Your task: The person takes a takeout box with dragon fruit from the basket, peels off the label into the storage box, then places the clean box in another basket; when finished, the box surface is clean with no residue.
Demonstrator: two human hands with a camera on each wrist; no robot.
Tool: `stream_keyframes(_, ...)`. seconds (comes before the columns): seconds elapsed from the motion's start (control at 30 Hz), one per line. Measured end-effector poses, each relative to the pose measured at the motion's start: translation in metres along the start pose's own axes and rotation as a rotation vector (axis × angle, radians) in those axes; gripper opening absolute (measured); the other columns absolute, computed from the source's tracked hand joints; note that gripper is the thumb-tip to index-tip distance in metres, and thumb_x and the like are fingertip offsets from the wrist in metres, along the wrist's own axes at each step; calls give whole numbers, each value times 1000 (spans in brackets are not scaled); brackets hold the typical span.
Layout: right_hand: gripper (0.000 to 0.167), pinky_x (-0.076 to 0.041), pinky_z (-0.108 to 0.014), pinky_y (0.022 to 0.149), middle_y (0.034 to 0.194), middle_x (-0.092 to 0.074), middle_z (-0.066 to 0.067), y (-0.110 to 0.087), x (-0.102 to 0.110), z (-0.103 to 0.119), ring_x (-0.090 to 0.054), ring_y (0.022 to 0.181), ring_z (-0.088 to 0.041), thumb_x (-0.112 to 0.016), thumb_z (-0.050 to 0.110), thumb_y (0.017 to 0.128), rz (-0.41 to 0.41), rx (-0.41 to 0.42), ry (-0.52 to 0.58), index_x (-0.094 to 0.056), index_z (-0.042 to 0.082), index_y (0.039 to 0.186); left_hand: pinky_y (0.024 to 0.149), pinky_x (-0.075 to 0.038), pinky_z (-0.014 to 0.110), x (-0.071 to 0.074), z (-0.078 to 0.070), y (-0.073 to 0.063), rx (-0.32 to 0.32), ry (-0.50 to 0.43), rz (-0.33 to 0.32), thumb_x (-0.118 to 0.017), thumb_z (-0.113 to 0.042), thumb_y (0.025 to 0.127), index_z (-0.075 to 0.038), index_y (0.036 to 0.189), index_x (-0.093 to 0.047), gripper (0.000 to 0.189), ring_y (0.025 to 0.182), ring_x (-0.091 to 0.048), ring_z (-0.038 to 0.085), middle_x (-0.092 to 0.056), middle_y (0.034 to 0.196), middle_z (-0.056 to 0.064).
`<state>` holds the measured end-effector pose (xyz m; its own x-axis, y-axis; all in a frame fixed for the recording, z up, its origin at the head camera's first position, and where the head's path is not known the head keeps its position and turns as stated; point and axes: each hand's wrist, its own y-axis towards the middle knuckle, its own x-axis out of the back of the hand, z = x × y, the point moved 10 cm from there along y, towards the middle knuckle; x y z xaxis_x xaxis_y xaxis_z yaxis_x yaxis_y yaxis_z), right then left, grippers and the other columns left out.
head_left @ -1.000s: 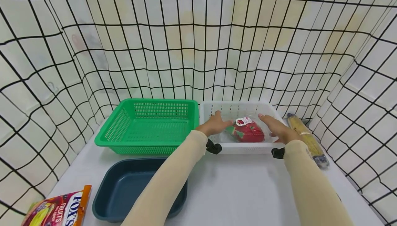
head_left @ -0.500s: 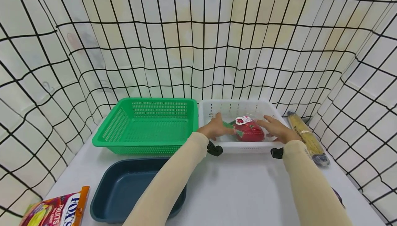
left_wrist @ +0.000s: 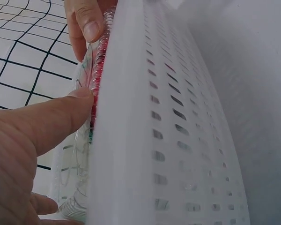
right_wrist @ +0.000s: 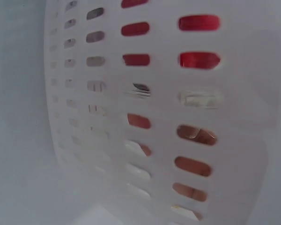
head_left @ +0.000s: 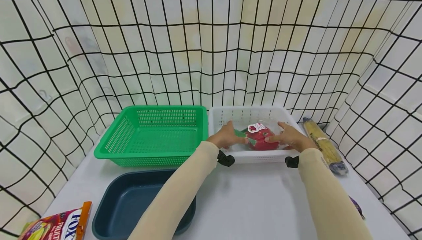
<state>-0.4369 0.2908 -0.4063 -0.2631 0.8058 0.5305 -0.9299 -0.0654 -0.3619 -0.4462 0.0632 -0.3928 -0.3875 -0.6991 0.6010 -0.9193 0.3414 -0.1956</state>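
your left fingers (left_wrist: 65, 112) and right fingers (head_left: 274, 138) held the red package (head_left: 262, 144), which only wrist views showed through the white basket's (right_wrist: 243, 140) slots.

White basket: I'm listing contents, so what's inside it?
Inside the white basket is a red package in clear plastic, with the left hand and right hand at its sides. Its underside and the floor beneath it are hidden.

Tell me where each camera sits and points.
Head: on the head, facing forward and down at the white basket and red package; left hand, right hand and sleeves show.
Left wrist: at that wrist, looking along the basket's wall; both hands show.
Right wrist: at that wrist, facing the wall; part of a hand shows through it.
Wrist views share the basket.
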Motion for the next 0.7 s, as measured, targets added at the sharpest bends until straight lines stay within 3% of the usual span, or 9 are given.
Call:
stream_keyframes(0.2, 112, -44, -61, 110, 164, -19, -36, 0, 2, 2, -33, 144, -49, -80, 36, 92, -28, 25, -1, -1, 8, 168, 86, -60, 39, 3, -2, 0, -20, 43, -28, -82, -36, 92, 1, 165, -12, 107, 122, -57, 32, -34, 163, 25)
stream_keyframes(0.33, 112, -46, -59, 109, 165, -19, -36, -1, 2, 3, -35, 143, -48, -80, 36, 92, -39, 48, -6, -3, 6, 167, 92, -59, 42, 4, -1, 1, -21, 39, -28, -82, -37, 91, 0, 165, -13, 108, 121, -60, 33, -34, 164, 25)
stream_keyframes(0.43, 112, -49, -56, 107, 164, -21, -36, -2, 5, 5, -38, 142, -47, -80, 37, 92, -54, 67, -10, -4, 5, 167, 108, -50, 47, 6, -4, 2, -48, 36, -37, -82, -36, 91, 1, 165, -13, 108, 137, -52, 35, -32, 166, 24)
stream_keyframes(0.53, 112, -53, -54, 103, 163, -23, -36, -2, 9, 9, -39, 142, -48, -80, 38, 92, -75, 99, -20, -4, 4, 167, 120, -36, 51, 10, -8, 2, -82, 27, -55, -82, -36, 91, 0, 165, -12, 109, 152, -34, 36, -26, 169, 22)
stream_keyframes(0.6, 112, -55, -52, 100, 163, -24, -36, -3, 13, 13, -39, 142, -48, -80, 39, 92, -93, 119, -34, -5, 3, 167, 122, -31, 53, 13, -11, 1, -99, 24, -70, -82, -37, 91, -1, 166, -11, 110, 156, -25, 36, -23, 170, 21)
stream_keyframes(0.7, 112, -57, -50, 96, 162, -25, -37, -9, 19, 22, -40, 141, -48, -80, 41, 92, -115, 144, -66, -6, 2, 166, 122, -32, 54, 18, -16, -2, -115, 24, -91, -82, -38, 91, -3, 167, -11, 110, 156, -26, 36, -23, 170, 20)
